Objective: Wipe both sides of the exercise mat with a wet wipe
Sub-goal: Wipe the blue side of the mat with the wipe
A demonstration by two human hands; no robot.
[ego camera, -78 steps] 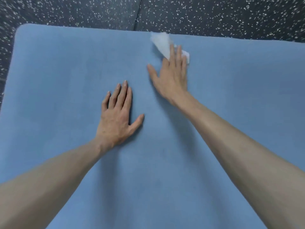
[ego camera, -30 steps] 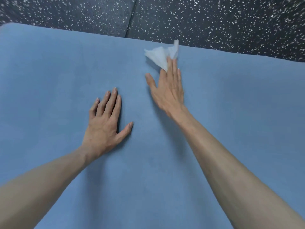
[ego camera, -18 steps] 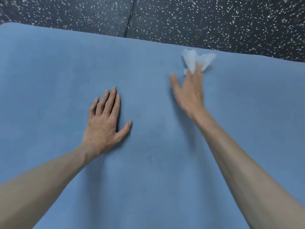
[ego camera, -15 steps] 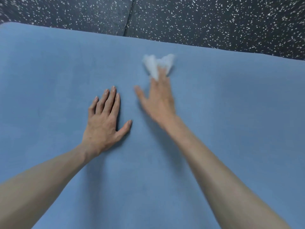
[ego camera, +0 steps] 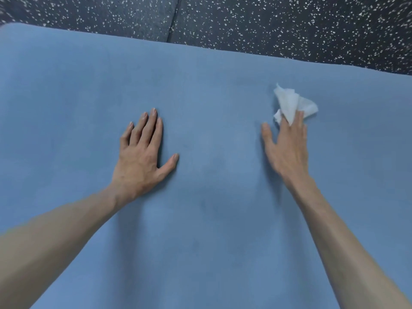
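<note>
Both hands lie on the mat [ego camera: 211, 219], palms down, with the bare forearms reaching in from the near edge of the view. Left hand [ego camera: 142, 159]: flat on the mat surface, four fingers straight and close together, thumb spread out to the side, holding nothing. Right hand [ego camera: 287, 148]: also flat, fingers straight and extended, thumb spread away toward the left hand; the fingertips [ego camera: 298, 118] press down on the near part of the wet wipe [ego camera: 289, 103], pinning it against the mat. No finger curls round the wipe. The wet wipe is white and crumpled, bunched into irregular folds; most of it projects beyond the right fingertips, toward the far edge of the mat, and a small flap shows beside the index finger. It lies on the mat, to the right of the mat's middle and short of the far edge. The two hands are well apart, with bare mat between them. The mat is blue, with a matte surface, and fills most of the view; its far edge runs slantwise across the upper part. Beyond that edge lies the floor [ego camera: 289, 23], black with white speckles, with one seam line [ego camera: 176, 18] running across it.
</note>
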